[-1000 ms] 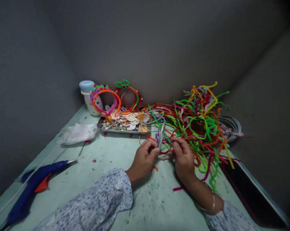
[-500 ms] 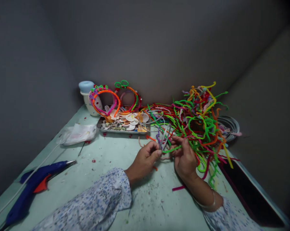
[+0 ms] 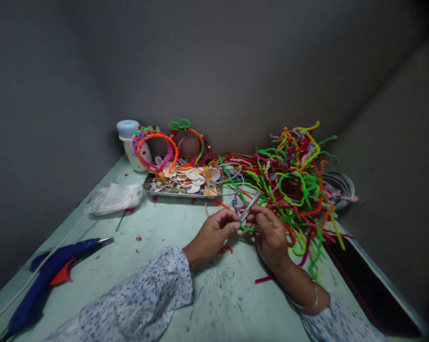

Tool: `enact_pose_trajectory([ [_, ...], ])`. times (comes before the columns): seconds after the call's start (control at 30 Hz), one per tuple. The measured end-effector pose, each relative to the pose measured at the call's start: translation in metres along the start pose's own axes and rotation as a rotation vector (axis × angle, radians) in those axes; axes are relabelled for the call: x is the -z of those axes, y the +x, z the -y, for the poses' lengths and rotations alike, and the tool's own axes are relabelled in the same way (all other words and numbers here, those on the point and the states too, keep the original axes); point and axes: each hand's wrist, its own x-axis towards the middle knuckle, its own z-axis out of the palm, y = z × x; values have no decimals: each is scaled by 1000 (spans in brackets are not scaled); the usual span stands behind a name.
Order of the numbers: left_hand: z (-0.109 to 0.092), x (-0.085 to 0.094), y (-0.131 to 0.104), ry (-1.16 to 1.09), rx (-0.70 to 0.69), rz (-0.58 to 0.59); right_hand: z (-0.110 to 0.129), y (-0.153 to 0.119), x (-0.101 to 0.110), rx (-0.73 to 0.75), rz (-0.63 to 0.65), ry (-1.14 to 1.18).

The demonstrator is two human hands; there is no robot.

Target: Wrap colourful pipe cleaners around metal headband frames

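Observation:
My left hand (image 3: 214, 233) is closed, thumb and forefinger pinching one end of a narrow grey band (image 3: 250, 207), which looks like a bare headband seen nearly edge-on. From the same pinch a green pipe cleaner (image 3: 249, 229) runs across to my right hand (image 3: 272, 237). The right fingers are curled around that pipe cleaner, close beside the band; their exact grip is partly hidden. Just beyond both hands, a big tangle of coloured pipe cleaners (image 3: 296, 180) spreads over the table.
A metal tray (image 3: 182, 194) of shells stands at the back, with pipe-cleaner-wrapped headbands (image 3: 157, 137) above it. Left are a blue glue gun (image 3: 53, 270), a plastic bag (image 3: 118, 197) and a lidded jar (image 3: 128, 137). A dark flat panel (image 3: 371, 289) lies at the right edge.
The grey band has tilted to the right and lower. My right hand has turned and come closer to my left, and less of the green pipe cleaner shows between them.

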Motion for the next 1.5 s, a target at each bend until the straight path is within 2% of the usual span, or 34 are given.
enact_pose_trajectory([
  [0.1,0,0,2,-57,34,-34,3,-1,-3,-25,2,80],
  [0.37,-6,2,2,8,35,-110,6,2,-7,43,-19,192],
  [0.57,-7,3,3,-38,28,-96,6,10,-4,-36,-101,228],
  [0.67,-7,2,3,-40,26,-77,7,11,-5,-111,-93,198],
  [0.8,-6,2,3,-63,82,-53,6,9,-5,-135,-6,105],
  [1.0,-3,4,1,-113,158,-10,-4,7,1,-99,69,-47],
  [1.2,-1,6,0,-170,166,3,-10,8,6,-91,91,-33],
  [1.5,-3,3,0,-142,167,-14,-1,6,2,25,95,-184],
])
